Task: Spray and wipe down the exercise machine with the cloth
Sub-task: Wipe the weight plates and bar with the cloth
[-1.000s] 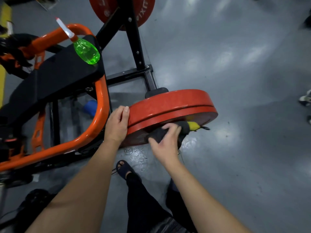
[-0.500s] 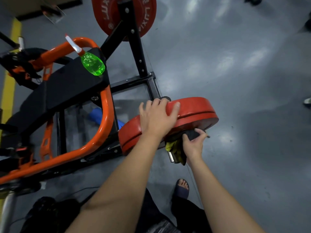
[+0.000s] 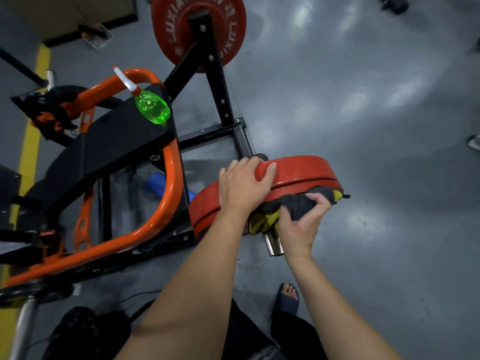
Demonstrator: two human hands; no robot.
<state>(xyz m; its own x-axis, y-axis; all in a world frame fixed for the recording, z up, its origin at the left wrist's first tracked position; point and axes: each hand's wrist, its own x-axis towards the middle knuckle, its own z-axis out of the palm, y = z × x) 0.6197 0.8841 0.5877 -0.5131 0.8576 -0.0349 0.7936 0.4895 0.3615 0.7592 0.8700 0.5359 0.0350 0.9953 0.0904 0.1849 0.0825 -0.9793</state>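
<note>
Two stacked red weight plates (image 3: 304, 172) sit on the machine's steel sleeve (image 3: 272, 245) at mid-frame. My left hand (image 3: 244, 185) grips their near rim, fingers curled over the top edge. My right hand (image 3: 301, 222) holds a grey and yellow cloth (image 3: 304, 203) bunched against the plates' outer face, just under the rim. A green spray bottle (image 3: 153, 107) with a white nozzle stands on the black pad (image 3: 109, 152) of the orange-framed machine (image 3: 171, 183), up left and away from both hands.
Another red plate (image 3: 200, 29) hangs on a black upright at the top. A blue object (image 3: 155, 180) lies under the frame. My sandalled foot (image 3: 287, 297) stands on the grey floor (image 3: 376, 126). A yellow floor line (image 3: 28, 157) runs along the left.
My left hand shifted from the plates' left edge onto their top rim. My right hand slid the cloth rightwards along the plates' face, and the view moved closer.
</note>
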